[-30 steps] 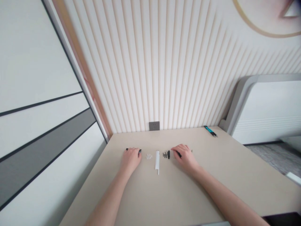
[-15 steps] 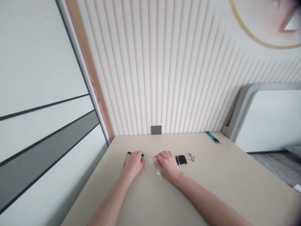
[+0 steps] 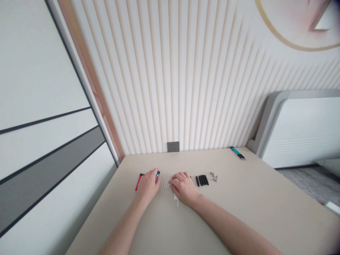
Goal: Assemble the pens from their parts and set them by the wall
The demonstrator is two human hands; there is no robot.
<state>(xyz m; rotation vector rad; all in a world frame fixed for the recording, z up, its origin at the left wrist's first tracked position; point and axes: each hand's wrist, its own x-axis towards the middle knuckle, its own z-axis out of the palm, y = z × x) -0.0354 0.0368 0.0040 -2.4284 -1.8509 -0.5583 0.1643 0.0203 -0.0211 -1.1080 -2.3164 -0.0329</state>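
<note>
My left hand [image 3: 148, 184] rests on the beige table [image 3: 239, 212] with its fingers curled round a black pen part with a teal tip [image 3: 157, 174]. A red pen piece [image 3: 138, 181] pokes out to its left. My right hand [image 3: 183, 186] lies palm down over a white strip [image 3: 176, 200], its fingertips touching several small white pieces [image 3: 166, 183]. A row of black pen tubes [image 3: 202, 180] sits just right of that hand, with small grey metal bits [image 3: 214, 176] beyond them.
A teal and black pen [image 3: 237, 153] lies at the table's far right corner. A grey wall socket [image 3: 173, 146] sits in the ribbed wall behind. A white and grey cabinet [image 3: 300, 131] stands to the right, a panelled wall to the left.
My right hand moved left from the black tubes onto the white strip and the white pieces. The black tubes and grey bits are now uncovered. The left hand tilted, showing the red piece.
</note>
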